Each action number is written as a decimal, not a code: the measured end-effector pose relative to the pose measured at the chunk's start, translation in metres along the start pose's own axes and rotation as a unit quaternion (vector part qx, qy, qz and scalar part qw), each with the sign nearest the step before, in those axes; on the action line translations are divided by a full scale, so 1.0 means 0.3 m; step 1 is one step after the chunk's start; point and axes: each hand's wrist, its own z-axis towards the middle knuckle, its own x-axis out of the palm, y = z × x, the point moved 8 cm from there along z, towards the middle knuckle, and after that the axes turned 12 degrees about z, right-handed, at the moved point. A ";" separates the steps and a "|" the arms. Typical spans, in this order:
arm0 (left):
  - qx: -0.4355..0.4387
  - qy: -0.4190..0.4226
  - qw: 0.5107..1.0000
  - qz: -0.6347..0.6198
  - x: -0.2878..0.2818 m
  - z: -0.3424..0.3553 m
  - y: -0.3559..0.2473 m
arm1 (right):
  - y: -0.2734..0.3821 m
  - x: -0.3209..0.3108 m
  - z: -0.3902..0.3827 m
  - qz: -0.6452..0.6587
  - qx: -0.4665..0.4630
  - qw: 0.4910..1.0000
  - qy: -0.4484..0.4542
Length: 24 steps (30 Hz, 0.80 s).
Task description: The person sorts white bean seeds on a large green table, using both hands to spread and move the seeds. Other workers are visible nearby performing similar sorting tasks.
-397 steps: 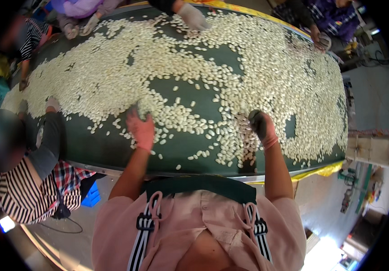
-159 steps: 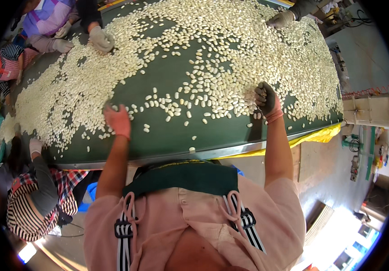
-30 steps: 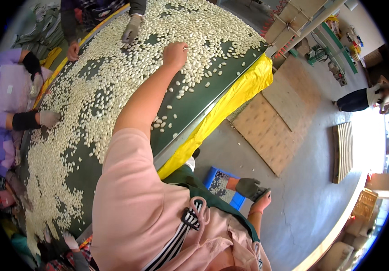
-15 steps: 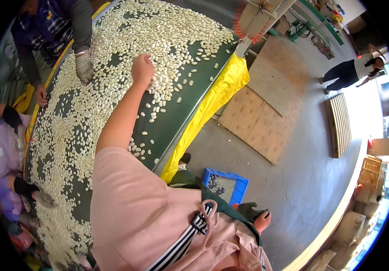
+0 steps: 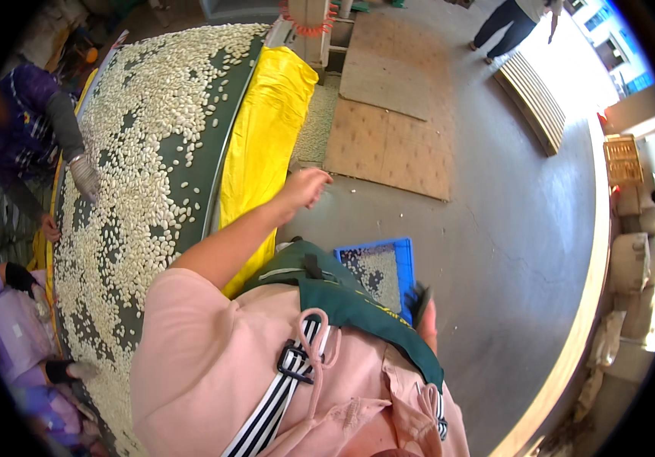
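My left hand (image 5: 304, 190) is raised past the draped yellow sheet (image 5: 262, 122), above the grey floor. Its fingers are curled closed, and whatever they hold cannot be made out. White beans (image 5: 137, 145) lie spread over the long dark green table (image 5: 217, 137) on my left. My right hand (image 5: 427, 324) is low by my right side, beside a blue crate (image 5: 406, 274) with pale and dark bits in it. A dark shape (image 5: 419, 301), blurred by motion, covers part of that hand, so its fingers do not show clearly.
Across the table a co-worker's gloved hand (image 5: 84, 179) rests at the beans; others in purple sit nearer. Plywood boards (image 5: 396, 114) lie on the floor beside more pale beans (image 5: 318, 126). A wooden pallet (image 5: 531, 103) and a standing person (image 5: 506, 27) are farther right.
My left hand has left the beans and swung right across the yellow sheet. The view has turned rightward. My right hand has come closer to the blue crate.
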 end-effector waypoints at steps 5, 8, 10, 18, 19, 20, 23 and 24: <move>0.004 0.161 0.980 0.119 0.651 -0.033 0.029 | 0.399 0.635 -0.257 0.300 -0.049 0.918 0.255; -0.002 0.159 0.987 -0.016 0.837 -0.010 0.041 | 0.382 0.665 -0.270 0.343 -0.053 0.898 0.269; 0.035 0.013 0.997 0.071 0.819 0.013 0.072 | 0.361 0.676 -0.330 0.359 -0.033 0.896 0.262; -0.026 -0.302 0.939 0.162 0.669 -0.010 0.195 | 0.222 0.672 -0.412 0.275 0.023 0.903 0.330; -0.041 -0.322 0.931 0.168 0.640 -0.017 0.206 | 0.242 0.689 -0.461 0.033 -0.087 0.931 0.352; -0.057 -0.342 0.921 0.176 0.606 -0.028 0.220 | 0.259 0.719 -0.526 -0.208 -0.190 0.893 0.350; -0.094 -0.442 0.881 0.141 0.434 -0.057 0.294 | 0.225 0.674 -0.605 -0.420 -0.234 0.827 0.291; -0.084 -0.479 0.859 0.162 0.363 -0.062 0.295 | 0.178 0.505 -0.610 -0.165 -0.095 0.945 0.266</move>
